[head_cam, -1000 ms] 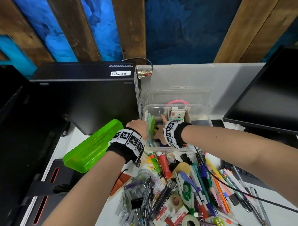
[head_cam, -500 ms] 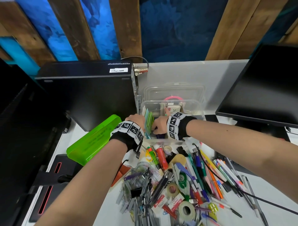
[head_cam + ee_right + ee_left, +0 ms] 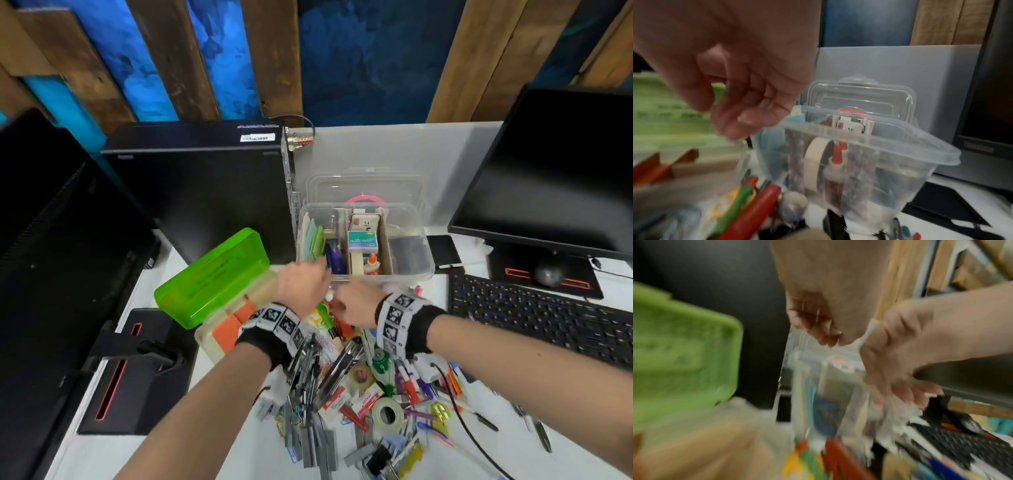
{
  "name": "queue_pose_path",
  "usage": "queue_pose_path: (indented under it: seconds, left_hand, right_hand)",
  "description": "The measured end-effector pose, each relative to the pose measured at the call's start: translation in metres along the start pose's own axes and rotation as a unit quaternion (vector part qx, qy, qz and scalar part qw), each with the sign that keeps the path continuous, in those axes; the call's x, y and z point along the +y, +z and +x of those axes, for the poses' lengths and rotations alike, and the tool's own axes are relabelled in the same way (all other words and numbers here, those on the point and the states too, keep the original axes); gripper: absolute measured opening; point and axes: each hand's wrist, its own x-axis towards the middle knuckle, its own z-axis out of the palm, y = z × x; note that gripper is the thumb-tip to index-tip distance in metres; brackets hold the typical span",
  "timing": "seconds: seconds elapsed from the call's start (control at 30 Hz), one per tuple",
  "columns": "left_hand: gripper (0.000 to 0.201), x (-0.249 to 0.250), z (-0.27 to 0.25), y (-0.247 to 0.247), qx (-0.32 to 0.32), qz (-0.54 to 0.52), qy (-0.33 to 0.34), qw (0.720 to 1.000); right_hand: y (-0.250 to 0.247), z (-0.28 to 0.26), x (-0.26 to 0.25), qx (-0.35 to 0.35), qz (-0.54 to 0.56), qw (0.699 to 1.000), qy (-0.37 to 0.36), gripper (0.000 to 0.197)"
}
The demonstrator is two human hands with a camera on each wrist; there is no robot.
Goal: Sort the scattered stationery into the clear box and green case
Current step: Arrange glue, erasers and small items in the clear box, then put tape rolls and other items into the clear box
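Both forearms bare, no sleeves. Left hand (image 3: 301, 284): black wristband (image 3: 263, 339) with a strip of white square tags printed with black fiducial patterns wrapped round it. Right hand (image 3: 356, 305): matching black wristband (image 3: 407, 325), same white tag strip. Thin black cable (image 3: 459, 411) runs beside right forearm. No rings or gloves visible.

Both hands hover just in front of the clear box (image 3: 424, 240), the left hand (image 3: 301, 284) beside the right hand (image 3: 356, 305), above the scattered stationery pile (image 3: 359, 394). The open green case (image 3: 212, 277) lies to the left, a keyboard (image 3: 534, 318) to the right.
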Motion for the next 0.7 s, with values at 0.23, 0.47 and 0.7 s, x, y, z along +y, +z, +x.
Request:
queue_pose_path:
  seconds: [0.23,0.47,0.7]
  left_hand:
    - [0.03,-0.003,-0.023,0.06,-0.115,0.031,0.096,0.988]
    - [0.027,0.002,-0.001,0.067,-0.192,0.091,0.098,0.972]
    - [0.025,-0.005,0.011,0.069,-0.229,0.055,0.082,0.968]
  right_hand:
    - [0.055,0.012,0.013,-0.012,-0.117,0.993,-0.005,0.038]
    - [0.063,0.025,0.012,-0.006,-0.034,0.998,0.051,0.027]
    - [0.047,0.008,0.007,0.061,0.067,0.993,0.069,0.02]
